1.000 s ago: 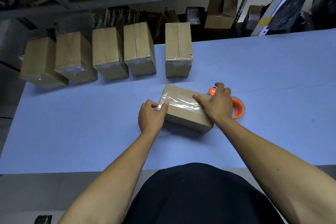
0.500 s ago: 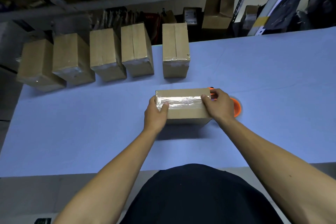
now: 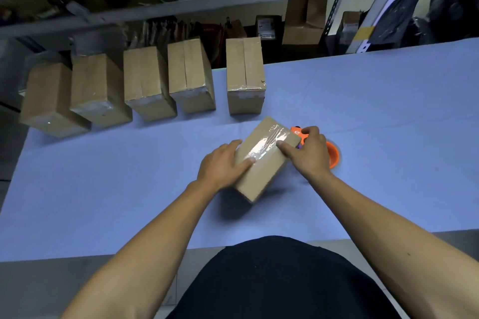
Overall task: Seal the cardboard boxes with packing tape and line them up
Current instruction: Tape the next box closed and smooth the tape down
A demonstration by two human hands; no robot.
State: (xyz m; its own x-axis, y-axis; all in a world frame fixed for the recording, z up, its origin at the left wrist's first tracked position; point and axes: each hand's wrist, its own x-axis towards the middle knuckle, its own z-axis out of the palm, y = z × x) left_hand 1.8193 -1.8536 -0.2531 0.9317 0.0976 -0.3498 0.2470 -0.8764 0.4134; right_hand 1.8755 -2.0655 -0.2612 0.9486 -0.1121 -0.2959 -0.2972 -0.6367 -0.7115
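Head view: nearest me, my two bare forearms reach out over the blue table. My left hand grips the near-left side of the cardboard box, thumb laid on its shiny tape strip. My right hand clasps the box's far-right end, thumb on the tape. The box sits skewed, mid-table. Just behind my right hand lies the orange tape dispenser. Farther back, five taped boxes stand in a row along the table's far edge, below a cluttered shelf.
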